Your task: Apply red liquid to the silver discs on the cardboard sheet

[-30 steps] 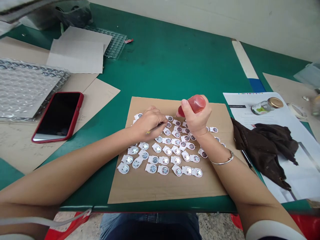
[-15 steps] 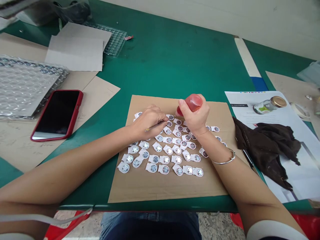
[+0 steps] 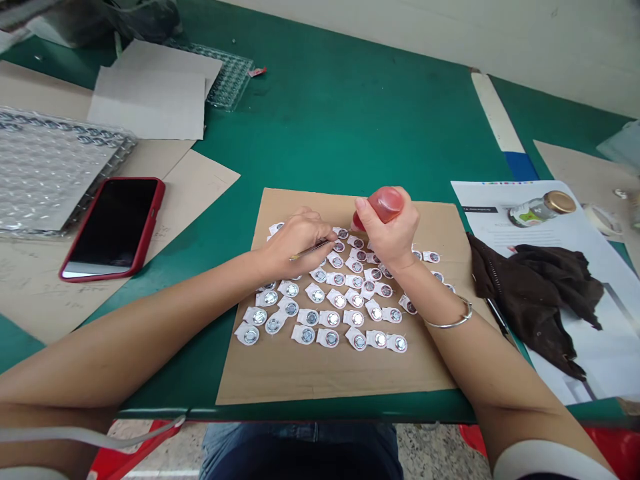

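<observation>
A brown cardboard sheet [image 3: 320, 373] lies on the green table, with several white tabs bearing round silvery discs [image 3: 330, 338] spread in uneven rows. My left hand [image 3: 300, 245] is over the upper left of the sheet, closed around a thin pointed tool [image 3: 311, 251] whose end points down and left. My right hand [image 3: 393, 230] is wrapped round a soft red bottle [image 3: 385, 204], tilted with its lower end down and left towards the discs. That tip is hard to make out. My two hands are a short distance apart, and my forearms hide some tabs.
On the left are a phone in a red case [image 3: 114, 228], grey card sheets [image 3: 150, 100] and bubble wrap [image 3: 50, 173]. At the right, a dark brown cloth [image 3: 540, 287] and a small glass jar [image 3: 537, 210] lie on printed white paper [image 3: 565, 380].
</observation>
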`<move>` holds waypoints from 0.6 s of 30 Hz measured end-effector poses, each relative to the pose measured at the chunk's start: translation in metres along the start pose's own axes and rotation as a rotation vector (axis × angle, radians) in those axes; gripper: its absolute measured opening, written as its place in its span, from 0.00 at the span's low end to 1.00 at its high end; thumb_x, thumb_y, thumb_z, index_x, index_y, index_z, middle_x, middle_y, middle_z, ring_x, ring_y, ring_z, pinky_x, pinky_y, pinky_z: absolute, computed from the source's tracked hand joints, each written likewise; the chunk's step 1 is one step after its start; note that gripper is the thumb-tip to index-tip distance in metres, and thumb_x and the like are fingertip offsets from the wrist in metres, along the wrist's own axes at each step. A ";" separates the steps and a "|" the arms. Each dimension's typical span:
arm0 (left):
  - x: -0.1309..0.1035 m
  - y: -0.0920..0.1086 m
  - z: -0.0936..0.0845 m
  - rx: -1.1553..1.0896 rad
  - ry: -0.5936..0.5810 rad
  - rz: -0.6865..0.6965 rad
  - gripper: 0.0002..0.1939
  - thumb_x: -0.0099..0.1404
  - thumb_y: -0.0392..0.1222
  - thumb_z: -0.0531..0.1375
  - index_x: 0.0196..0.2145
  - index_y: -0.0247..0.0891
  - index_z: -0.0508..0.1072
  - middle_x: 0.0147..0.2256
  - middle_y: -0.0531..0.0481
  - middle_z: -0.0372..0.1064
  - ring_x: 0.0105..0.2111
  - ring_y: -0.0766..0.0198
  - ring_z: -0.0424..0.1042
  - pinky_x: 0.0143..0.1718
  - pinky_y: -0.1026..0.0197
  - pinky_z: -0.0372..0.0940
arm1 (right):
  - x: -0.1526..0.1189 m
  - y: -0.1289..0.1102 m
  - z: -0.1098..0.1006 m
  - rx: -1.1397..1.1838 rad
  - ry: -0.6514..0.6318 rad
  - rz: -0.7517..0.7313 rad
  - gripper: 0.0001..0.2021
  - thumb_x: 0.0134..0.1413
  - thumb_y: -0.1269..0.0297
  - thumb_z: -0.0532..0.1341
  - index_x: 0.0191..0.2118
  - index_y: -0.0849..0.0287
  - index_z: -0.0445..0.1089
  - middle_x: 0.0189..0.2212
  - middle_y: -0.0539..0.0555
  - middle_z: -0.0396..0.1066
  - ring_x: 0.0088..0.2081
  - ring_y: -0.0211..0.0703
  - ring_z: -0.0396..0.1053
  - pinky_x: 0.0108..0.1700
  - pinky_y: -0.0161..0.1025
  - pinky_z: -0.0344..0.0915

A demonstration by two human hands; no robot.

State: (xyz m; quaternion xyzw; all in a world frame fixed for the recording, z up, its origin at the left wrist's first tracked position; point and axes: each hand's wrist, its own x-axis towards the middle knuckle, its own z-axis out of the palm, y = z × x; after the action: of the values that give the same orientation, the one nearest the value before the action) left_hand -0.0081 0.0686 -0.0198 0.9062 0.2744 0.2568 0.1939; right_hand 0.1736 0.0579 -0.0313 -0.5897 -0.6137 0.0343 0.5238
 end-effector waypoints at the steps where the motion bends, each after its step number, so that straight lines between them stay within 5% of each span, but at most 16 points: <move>1: 0.000 0.000 0.000 -0.011 -0.009 0.000 0.09 0.61 0.36 0.54 0.28 0.35 0.73 0.24 0.51 0.71 0.27 0.66 0.69 0.39 0.55 0.63 | 0.000 0.000 0.000 -0.003 -0.009 -0.009 0.16 0.45 0.49 0.61 0.31 0.57 0.63 0.26 0.50 0.68 0.29 0.39 0.67 0.34 0.42 0.67; 18: 0.001 -0.003 -0.001 -0.105 0.007 -0.067 0.07 0.59 0.35 0.56 0.28 0.35 0.74 0.25 0.51 0.71 0.26 0.66 0.69 0.38 0.56 0.63 | -0.002 -0.003 -0.001 0.004 -0.025 -0.073 0.15 0.46 0.50 0.61 0.31 0.57 0.62 0.25 0.49 0.67 0.28 0.37 0.65 0.33 0.41 0.66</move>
State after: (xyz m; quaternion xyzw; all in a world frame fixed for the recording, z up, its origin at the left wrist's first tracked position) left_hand -0.0087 0.0714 -0.0201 0.8841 0.2916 0.2674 0.2487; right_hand 0.1717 0.0550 -0.0303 -0.5655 -0.6411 0.0239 0.5183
